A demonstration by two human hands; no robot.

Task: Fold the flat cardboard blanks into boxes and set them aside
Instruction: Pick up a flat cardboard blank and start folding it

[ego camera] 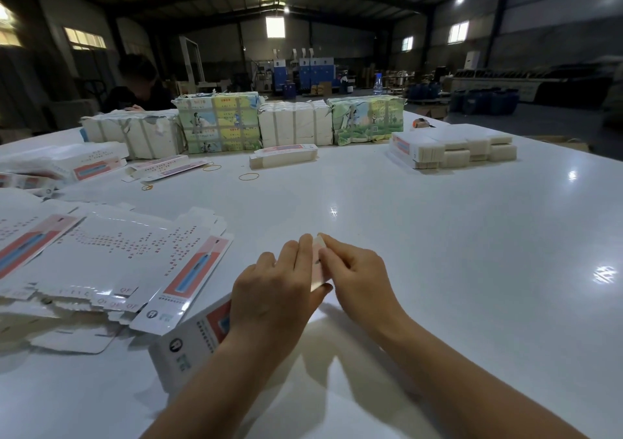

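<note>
I hold a long white cardboard box (192, 334) with a red and blue print, half folded, just above the white table (438, 236). My left hand (276, 290) wraps over its upper part and hides most of it. My right hand (357, 276) pinches the small end flap (318, 263) at the far end, between both hands. To my left lies a loose pile of flat blanks (111, 256) with the same print.
Wrapped bundles (219, 125) line the far side of the table. A neat stack of blanks (451, 148) sits at the far right, folded boxes (283, 157) and rubber bands (248, 177) in the middle. A person (138, 84) sits at the far left.
</note>
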